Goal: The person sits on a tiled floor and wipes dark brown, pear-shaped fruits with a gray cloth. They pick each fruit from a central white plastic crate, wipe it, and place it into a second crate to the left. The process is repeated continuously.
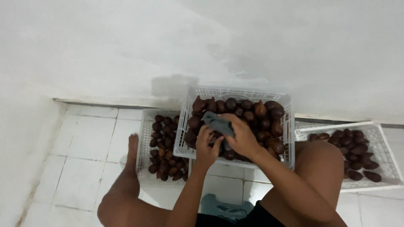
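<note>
Knees: bare, bottom of frame, teal stool between them.
Cloth: grey rag, frame centre, over middle crate.
Right hand: fingers clenched on rag.
Left hand: fingers grasping a brown scaly fruit, touching rag.
Middle crate: white, full of fruit.
Left crate: lower left, fruit.
Right crate: right edge, fruit.
Floor: white tiles.

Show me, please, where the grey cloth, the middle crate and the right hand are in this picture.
grey cloth (218,122): head view, on its bunched upper fold.
middle crate (235,92): head view, on its white far rim.
right hand (242,136): head view, on the back of the hand.
</note>
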